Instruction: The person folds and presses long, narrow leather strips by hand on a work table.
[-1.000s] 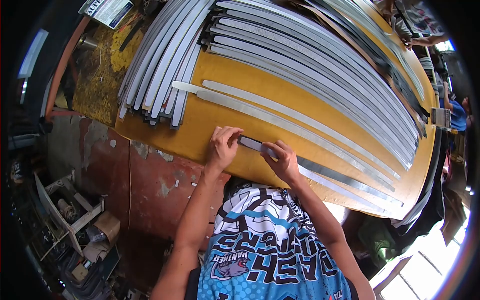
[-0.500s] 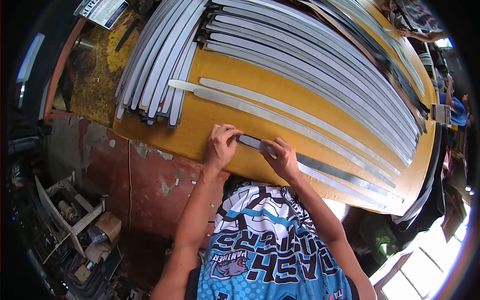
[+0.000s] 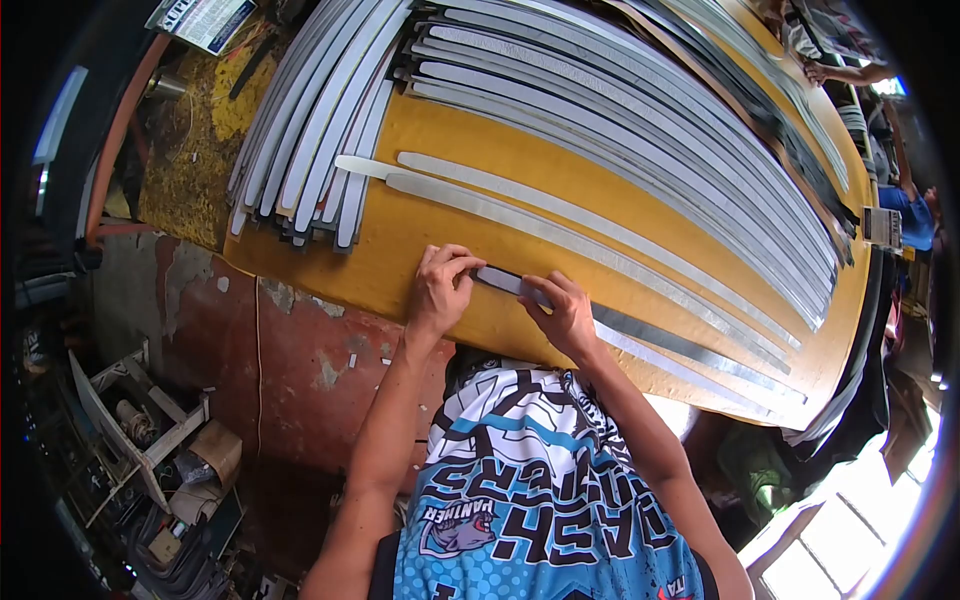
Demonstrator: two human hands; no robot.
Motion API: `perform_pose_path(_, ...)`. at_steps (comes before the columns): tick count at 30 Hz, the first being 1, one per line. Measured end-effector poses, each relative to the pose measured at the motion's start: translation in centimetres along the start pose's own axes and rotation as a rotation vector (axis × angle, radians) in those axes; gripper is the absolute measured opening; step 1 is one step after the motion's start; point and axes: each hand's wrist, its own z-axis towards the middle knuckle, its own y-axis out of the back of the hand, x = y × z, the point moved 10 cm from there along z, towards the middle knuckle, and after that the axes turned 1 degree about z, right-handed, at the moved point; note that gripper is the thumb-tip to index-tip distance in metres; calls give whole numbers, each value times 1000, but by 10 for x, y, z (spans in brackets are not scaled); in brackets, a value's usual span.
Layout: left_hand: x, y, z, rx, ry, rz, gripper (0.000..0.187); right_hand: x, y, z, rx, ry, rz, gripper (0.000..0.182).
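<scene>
A long grey strip (image 3: 503,281) with a black strip along its far edge lies near the table's front edge. At its left end, my left hand (image 3: 440,288) is closed, its thumb and fingertips pinching the rounded tip. My right hand (image 3: 562,315) grips the same strip a short way to the right, thumb on the near side and fingers curled over it. Beyond my right hand, the black layer (image 3: 660,332) and the pale layer (image 3: 650,355) spread apart toward the right. Two pale strips, a shorter (image 3: 560,205) and a longer one (image 3: 500,216), rest just behind my hands.
Stacked grey and black strips (image 3: 600,120) cover the back of the yellow table (image 3: 400,225); another bundle (image 3: 320,130) lies at left. A wooden rack (image 3: 150,440) with boxes stands low on the left. Another person's arm (image 3: 850,74) shows at the far right.
Both hands keep their hold on the strip with hardly any movement. The view has shifted very slightly, and the other person's arm at the far right has moved a little.
</scene>
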Motion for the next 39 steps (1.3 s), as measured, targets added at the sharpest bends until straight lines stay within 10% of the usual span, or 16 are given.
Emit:
perform_pose_path(28,0,-3,0,-7,8,30,33,-2,-1,-1,-15,-6,2,26)
perform_pose_path(39,-4,-4,-1,-51,2,84,10,0,5,-3,-43,-1,-11,29)
